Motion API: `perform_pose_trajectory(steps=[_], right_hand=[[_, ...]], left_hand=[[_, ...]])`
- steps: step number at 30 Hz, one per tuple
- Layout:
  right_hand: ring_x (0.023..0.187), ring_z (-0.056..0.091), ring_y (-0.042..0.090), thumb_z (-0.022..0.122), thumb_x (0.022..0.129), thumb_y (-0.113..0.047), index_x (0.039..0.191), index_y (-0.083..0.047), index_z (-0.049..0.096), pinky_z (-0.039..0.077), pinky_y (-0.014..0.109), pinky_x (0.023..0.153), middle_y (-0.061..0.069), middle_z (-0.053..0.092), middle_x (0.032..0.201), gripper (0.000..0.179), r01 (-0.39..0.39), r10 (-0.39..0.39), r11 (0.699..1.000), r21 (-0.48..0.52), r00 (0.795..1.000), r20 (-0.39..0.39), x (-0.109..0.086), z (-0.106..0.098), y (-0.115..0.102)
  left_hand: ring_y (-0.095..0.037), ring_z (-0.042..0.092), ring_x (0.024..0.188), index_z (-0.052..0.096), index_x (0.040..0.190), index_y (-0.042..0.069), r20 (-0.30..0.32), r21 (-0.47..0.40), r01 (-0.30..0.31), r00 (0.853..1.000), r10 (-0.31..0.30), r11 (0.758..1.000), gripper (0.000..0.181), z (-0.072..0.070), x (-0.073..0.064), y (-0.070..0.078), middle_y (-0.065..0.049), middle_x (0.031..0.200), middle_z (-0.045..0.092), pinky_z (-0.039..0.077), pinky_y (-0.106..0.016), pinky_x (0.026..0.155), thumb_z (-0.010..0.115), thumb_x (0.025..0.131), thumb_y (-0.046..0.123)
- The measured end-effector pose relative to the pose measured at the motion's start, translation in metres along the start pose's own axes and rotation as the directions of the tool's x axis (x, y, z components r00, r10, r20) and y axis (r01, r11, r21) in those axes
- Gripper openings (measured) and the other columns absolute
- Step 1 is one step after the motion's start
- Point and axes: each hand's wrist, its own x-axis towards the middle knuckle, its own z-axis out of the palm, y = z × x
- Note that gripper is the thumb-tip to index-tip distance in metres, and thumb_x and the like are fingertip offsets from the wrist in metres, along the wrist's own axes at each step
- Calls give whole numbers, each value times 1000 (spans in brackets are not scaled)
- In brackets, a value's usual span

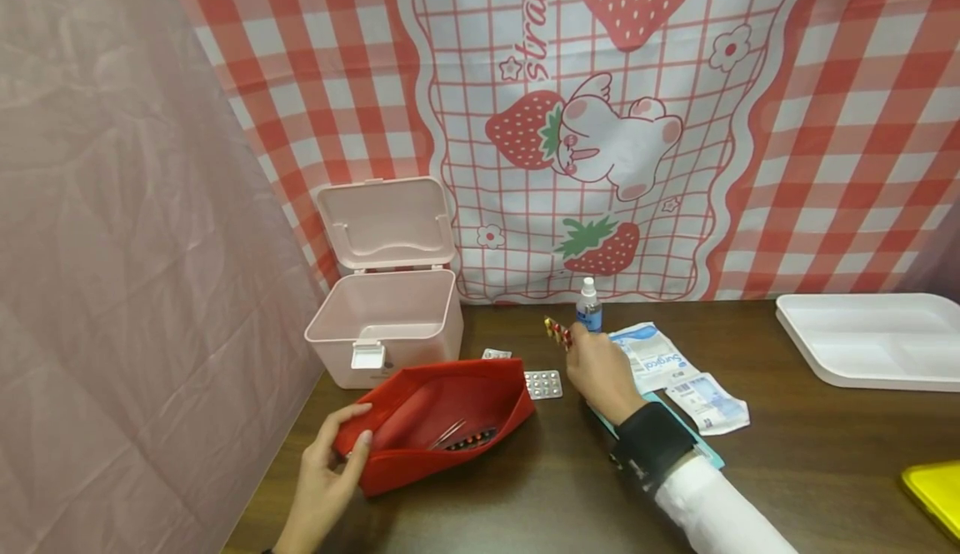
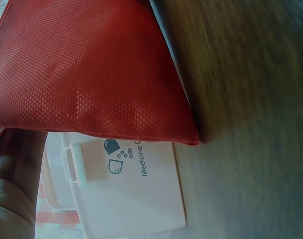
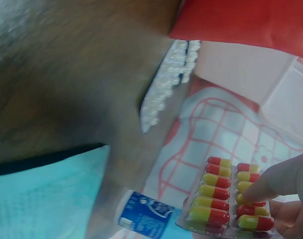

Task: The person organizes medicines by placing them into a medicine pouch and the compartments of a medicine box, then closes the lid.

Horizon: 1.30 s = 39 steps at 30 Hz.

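My left hand (image 1: 326,466) grips the left end of a red zip pouch (image 1: 427,475), whose mouth gapes open. Inside it lie tweezers (image 1: 447,433) and a dark blister pack (image 1: 472,439) with red pills. Between the thumb and fingers of my right hand (image 1: 606,373) is a blister pack of red-and-yellow capsules (image 3: 211,191), held above the table just right of the pouch. Beyond that hand stands a small spray bottle (image 1: 588,304) with a blue label. A silver blister pack (image 1: 543,384) lies by the pouch's right end, and another small pack (image 1: 497,354) shows behind it.
A pink medicine box (image 1: 408,352) with its lid raised stands behind the pouch. Right of my right hand lie a surgical packet (image 1: 652,354), a smaller white packet (image 1: 708,404) and a teal packet (image 1: 708,451). Farther right are a white tray (image 1: 862,377) and a yellow item (image 1: 937,487).
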Motion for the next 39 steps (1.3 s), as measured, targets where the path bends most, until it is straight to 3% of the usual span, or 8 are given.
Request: perform_pose_trajectory(steps=[6,12,19,26,31,39], right_hand=[[49,55,28,54,72,-1,87,-4,57,38,40,40,14,63,66,16,27,-26,999,32,998,-56,-1,-11,-10],[53,57,26,55,73,-3,87,-7,59,41,41,44,8,65,71,15,85,-79,996,41,989,-128,-1,-25,-29],[50,51,15,56,75,0,94,-5,62,40,30,42,5,64,73,20,202,-189,978,45,960,-204,-4,-36,-50],[55,51,11,57,76,-2,96,-7,63,42,26,46,0,62,72,21,289,-267,955,64,935,-235,-10,-50,-74],[65,57,10,58,77,-3,98,-8,64,48,26,52,1,65,79,22,380,-351,921,85,904,-243,-16,-60,-92],[77,62,11,57,76,-6,99,-9,65,52,28,65,-1,67,87,24,529,-495,838,132,840,-223,-27,-63,-113]], left_hand=[[-4,58,73,52,117,-3,-4,6,-29,1000,29,1000,39,1,1,1,-18,99,61,49,-17,55,54,80,-17],[-4,57,70,52,117,-4,-5,7,-51,999,51,999,41,0,1,1,-17,96,61,48,-17,53,54,79,-18],[-3,57,69,51,117,-5,-1,5,-51,999,51,999,41,0,1,-1,-18,95,61,48,-17,52,54,79,-19],[-1,57,71,51,117,-6,6,17,4,1000,-4,1000,41,-1,1,0,-20,97,61,49,-17,54,55,79,-19],[-2,58,71,50,118,-6,15,17,16,1000,-16,1000,40,-1,1,2,-21,96,60,49,-18,54,54,80,-18],[-3,57,71,50,119,-4,15,22,14,1000,-15,1000,40,-1,1,2,-20,97,61,49,-18,55,54,81,-16]])
